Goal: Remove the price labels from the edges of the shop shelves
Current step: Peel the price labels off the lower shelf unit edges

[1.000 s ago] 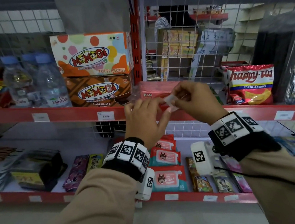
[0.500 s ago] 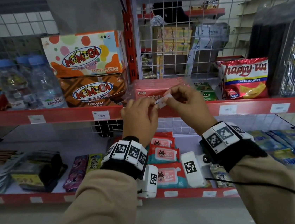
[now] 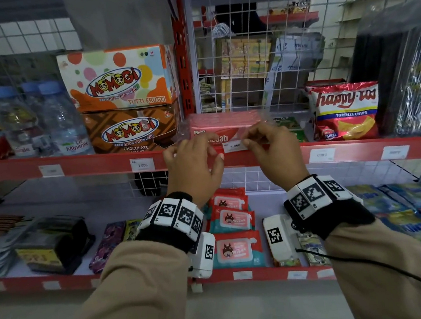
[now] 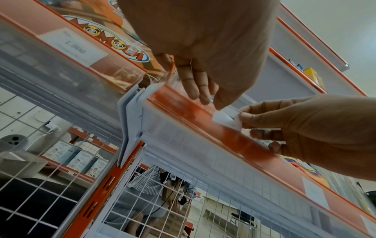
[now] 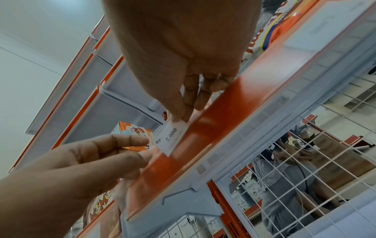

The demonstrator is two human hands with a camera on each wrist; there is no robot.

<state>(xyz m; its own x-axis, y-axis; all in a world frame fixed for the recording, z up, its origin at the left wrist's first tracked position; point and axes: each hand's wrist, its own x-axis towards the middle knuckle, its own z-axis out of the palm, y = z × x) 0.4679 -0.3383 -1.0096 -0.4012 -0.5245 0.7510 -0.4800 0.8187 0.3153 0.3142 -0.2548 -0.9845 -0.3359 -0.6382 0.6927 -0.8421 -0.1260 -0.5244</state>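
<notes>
A white price label (image 3: 235, 146) marked 5.000 lies against the red edge strip (image 3: 99, 162) of the middle shelf. My right hand (image 3: 248, 143) pinches its right end between thumb and forefinger; the pinch (image 5: 181, 118) shows clearly in the right wrist view, on the label (image 5: 171, 138). My left hand (image 3: 198, 155) is just left of the label, with loosely straight fingers (image 4: 195, 95) touching the strip's top edge and holding nothing. More labels sit on this strip: one marked 1.000 (image 3: 142, 164) to the left and two others (image 3: 321, 155) to the right.
Momogi boxes (image 3: 118, 78), water bottles (image 3: 63, 123), a red wafer pack (image 3: 222, 126) and a chips bag (image 3: 345, 112) stand on the shelf behind my hands. Wet wipes packs (image 3: 237, 250) lie on the lower shelf, whose edge also carries labels (image 3: 242, 275). A person (image 4: 150, 193) stands behind the wire grid.
The label was held up in front of the wafer pack between both hands; now it is lower, against the red strip. My left hand has dropped slightly to the left.
</notes>
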